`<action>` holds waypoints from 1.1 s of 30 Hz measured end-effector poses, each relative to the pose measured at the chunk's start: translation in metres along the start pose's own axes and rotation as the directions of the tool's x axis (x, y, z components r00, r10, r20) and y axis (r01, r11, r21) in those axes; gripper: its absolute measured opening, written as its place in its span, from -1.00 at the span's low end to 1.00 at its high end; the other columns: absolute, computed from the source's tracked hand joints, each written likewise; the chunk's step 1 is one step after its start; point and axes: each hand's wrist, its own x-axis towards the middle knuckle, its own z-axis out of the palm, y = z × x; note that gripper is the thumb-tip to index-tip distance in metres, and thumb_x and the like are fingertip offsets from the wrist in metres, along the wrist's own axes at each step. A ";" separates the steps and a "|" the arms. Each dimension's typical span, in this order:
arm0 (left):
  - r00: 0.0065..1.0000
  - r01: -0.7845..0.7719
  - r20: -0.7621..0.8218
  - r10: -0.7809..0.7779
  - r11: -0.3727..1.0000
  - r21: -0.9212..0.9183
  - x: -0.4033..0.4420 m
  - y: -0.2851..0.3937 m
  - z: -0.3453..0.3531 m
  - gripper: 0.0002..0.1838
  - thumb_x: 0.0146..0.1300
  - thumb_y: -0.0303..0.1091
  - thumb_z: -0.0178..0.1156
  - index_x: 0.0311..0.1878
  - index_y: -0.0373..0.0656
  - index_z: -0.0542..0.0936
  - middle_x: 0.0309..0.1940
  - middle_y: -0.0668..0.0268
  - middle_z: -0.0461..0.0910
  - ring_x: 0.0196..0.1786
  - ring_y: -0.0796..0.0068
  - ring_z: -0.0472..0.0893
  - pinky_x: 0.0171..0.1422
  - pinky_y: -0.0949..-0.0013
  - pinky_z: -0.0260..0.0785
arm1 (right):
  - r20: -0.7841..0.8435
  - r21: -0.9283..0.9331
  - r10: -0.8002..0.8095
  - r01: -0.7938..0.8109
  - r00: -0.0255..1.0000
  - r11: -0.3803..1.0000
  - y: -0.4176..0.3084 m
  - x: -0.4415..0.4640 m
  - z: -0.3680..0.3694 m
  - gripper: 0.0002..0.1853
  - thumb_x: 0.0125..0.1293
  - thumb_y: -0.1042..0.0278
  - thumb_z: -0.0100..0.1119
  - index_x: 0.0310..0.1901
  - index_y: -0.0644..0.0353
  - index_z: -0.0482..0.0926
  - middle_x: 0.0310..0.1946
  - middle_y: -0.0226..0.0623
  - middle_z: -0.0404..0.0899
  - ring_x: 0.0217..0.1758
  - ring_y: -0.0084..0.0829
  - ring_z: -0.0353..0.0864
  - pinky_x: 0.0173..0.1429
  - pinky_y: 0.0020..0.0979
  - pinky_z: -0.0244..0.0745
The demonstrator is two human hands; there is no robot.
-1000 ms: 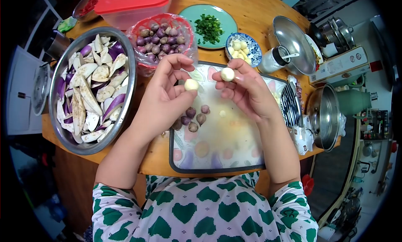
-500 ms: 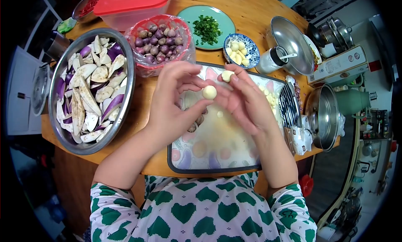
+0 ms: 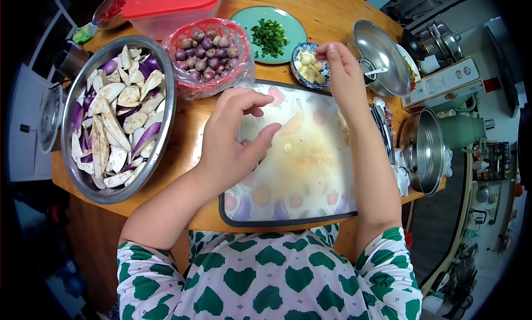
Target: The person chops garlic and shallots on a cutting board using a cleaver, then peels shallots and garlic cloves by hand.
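Observation:
My left hand (image 3: pixel 235 134) hovers over the left part of a printed cutting board (image 3: pixel 310 201) with a dark rim. Its thumb and fingers are spread, and nothing is between them. My right hand (image 3: pixel 343 70) reaches to the right rim of a small blue-and-white bowl (image 3: pixel 325 83). Its fingers are bent and close together; whether they hold anything is hidden. Several peeled garlic cloves (image 3: pixel 310 70) lie in the bowl. One small pale garlic piece (image 3: pixel 287 147) rests on the board. More pale pieces (image 3: pixel 343 124) show partly beside my right forearm.
At left stands a large metal basin (image 3: pixel 173 101) of cut eggplant. A red basket (image 3: pixel 176 86) holds small purple onions. Behind are a green plate (image 3: pixel 297 29) with chopped greens and a red-lidded container (image 3: pixel 166 4). Metal bowls (image 3: pixel 388 54), a knife and a box (image 3: pixel 443 84) are at right.
The round peeled garlic has left my left hand, which is now empty. My right hand has moved up and right, from above the board to the blue-and-white bowl.

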 end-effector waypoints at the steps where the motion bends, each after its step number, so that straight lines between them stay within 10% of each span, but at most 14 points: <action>1: 1.000 0.023 0.007 -0.024 1.000 0.006 0.000 -0.001 0.000 -0.56 0.18 -0.55 0.47 0.12 -0.17 0.58 -0.04 0.19 0.58 -0.12 0.35 0.62 0.00 0.35 0.53 | 0.013 -0.081 -0.093 0.094 0.996 0.992 0.006 0.002 -0.001 -0.61 0.70 0.12 -0.06 -0.20 0.21 0.63 -0.39 -0.50 0.58 -0.31 -0.62 0.52 -0.20 -0.52 0.44; 5: 0.994 0.110 -0.022 -0.111 0.994 -0.015 0.001 -0.004 -0.002 -0.70 0.24 -0.56 0.40 0.02 -0.20 0.59 -0.08 0.23 0.57 -0.15 0.43 0.61 -0.02 0.37 0.51 | 0.041 -0.325 -0.250 0.249 0.967 0.912 0.007 -0.018 -0.010 -0.75 0.55 0.22 0.22 -0.27 0.19 0.61 -0.36 -0.45 0.60 -0.22 -0.53 0.58 -0.11 -0.41 0.49; 9: 0.976 0.208 -0.045 -0.214 0.971 -0.115 0.000 -0.012 -0.003 -0.80 0.28 -0.58 0.35 -0.08 -0.22 0.56 -0.19 0.29 0.56 -0.23 0.54 0.54 -0.08 0.44 0.44 | 0.387 -0.344 0.255 -0.118 0.886 0.932 -0.035 -0.089 -0.014 -0.76 0.27 0.37 0.50 -0.33 0.19 0.55 -0.34 -0.32 0.64 -0.19 -0.31 0.66 -0.09 -0.28 0.55; 12: 0.960 0.279 0.043 -0.277 0.958 -0.062 0.002 -0.008 -0.007 -0.84 0.32 -0.61 0.31 -0.11 -0.23 0.54 -0.23 0.41 0.52 -0.24 0.67 0.48 -0.09 0.55 0.36 | 0.475 -0.241 0.037 0.090 0.879 0.966 -0.024 -0.115 -0.006 -0.75 0.20 0.41 0.50 -0.32 0.20 0.53 -0.36 -0.24 0.62 -0.24 -0.18 0.66 -0.13 -0.25 0.56; 16: 0.953 0.299 0.071 -0.295 0.953 -0.055 0.002 -0.007 -0.004 -0.87 0.31 -0.59 0.32 -0.13 -0.23 0.59 -0.24 0.38 0.55 -0.28 0.65 0.49 -0.13 0.52 0.37 | 0.466 -0.252 0.168 -0.052 0.869 0.966 -0.020 -0.125 -0.005 -0.79 0.18 0.49 0.46 -0.28 0.20 0.54 -0.32 -0.23 0.63 -0.25 -0.18 0.66 -0.14 -0.29 0.57; 23: 0.958 0.287 0.032 -0.285 0.954 -0.083 0.001 -0.008 -0.001 -0.87 0.30 -0.57 0.32 -0.11 -0.23 0.63 -0.23 0.34 0.60 -0.30 0.61 0.51 -0.15 0.49 0.39 | 0.138 -0.294 -0.181 0.215 0.974 0.931 -0.025 -0.071 -0.028 -0.90 0.23 0.59 0.32 -0.26 0.22 0.60 -0.31 -0.26 0.66 -0.27 -0.37 0.70 -0.16 -0.40 0.61; 30: 0.949 0.313 0.054 -0.311 0.948 -0.049 0.002 -0.009 -0.005 -0.87 0.33 -0.58 0.31 -0.09 -0.24 0.62 -0.23 0.41 0.58 -0.29 0.67 0.49 -0.14 0.53 0.37 | 0.007 -0.450 -0.201 0.183 0.980 0.874 -0.015 -0.031 -0.027 -0.83 0.37 0.46 0.39 -0.04 0.23 0.72 -0.36 -0.28 0.72 -0.33 -0.41 0.69 -0.17 -0.44 0.59; 33: 0.943 0.331 0.057 -0.328 0.942 -0.057 0.003 -0.009 -0.007 -0.86 0.38 -0.60 0.30 -0.06 -0.24 0.59 -0.22 0.48 0.55 -0.26 0.76 0.46 -0.10 0.60 0.34 | 0.067 -0.150 0.112 -0.101 0.991 0.983 -0.038 -0.064 -0.030 -0.86 0.35 0.53 0.40 -0.08 0.23 0.73 -0.36 -0.43 0.69 -0.31 -0.60 0.63 -0.17 -0.55 0.54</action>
